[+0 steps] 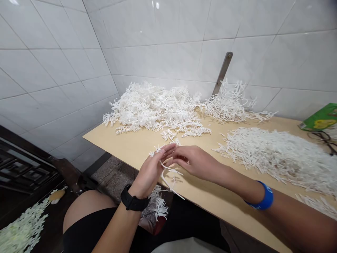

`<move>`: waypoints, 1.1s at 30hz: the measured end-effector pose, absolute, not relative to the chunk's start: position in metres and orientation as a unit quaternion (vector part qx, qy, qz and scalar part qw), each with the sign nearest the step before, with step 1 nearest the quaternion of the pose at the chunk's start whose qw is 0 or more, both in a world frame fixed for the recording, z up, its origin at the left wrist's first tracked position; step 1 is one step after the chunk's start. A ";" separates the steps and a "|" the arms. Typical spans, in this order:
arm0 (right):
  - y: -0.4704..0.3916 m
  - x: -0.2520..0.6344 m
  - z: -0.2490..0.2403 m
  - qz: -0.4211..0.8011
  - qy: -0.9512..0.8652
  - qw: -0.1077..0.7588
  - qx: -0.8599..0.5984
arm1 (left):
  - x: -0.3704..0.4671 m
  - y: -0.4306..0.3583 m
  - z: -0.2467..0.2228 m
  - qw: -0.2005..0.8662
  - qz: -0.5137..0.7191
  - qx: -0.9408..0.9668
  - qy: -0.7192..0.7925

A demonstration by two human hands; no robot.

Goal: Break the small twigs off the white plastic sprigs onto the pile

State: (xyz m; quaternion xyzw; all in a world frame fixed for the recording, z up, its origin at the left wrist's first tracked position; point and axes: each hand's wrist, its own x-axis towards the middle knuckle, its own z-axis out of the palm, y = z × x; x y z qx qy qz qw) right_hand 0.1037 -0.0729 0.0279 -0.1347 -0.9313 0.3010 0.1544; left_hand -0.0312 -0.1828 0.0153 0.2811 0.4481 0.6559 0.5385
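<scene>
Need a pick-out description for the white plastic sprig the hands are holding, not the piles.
Start at the tan tabletop against the tiled wall, then come to its near edge, where the left hand and right hand meet. The sprig is the single branched white piece pinched between them. Unlike the heaped piles behind, it hangs alone, off the table.

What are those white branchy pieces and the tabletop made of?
The white sprig held between the left hand and right hand, like the pile behind, looks like moulded plastic: thin, uniform, matte white prongs. The tabletop seems plywood or fibreboard: a pale tan, smooth, unvarnished sheet.
</scene>
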 end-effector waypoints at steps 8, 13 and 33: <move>-0.081 0.122 -0.039 0.214 -0.965 0.152 0.017 | -0.073 -0.221 0.023 0.450 0.690 0.234 0.517; -0.084 0.125 -0.053 0.165 -0.968 0.186 0.019 | -0.086 -0.241 0.033 0.409 0.712 0.190 0.538; -0.048 0.116 0.060 0.171 -0.942 0.259 -0.127 | -0.039 -0.231 0.014 0.510 0.539 0.365 0.562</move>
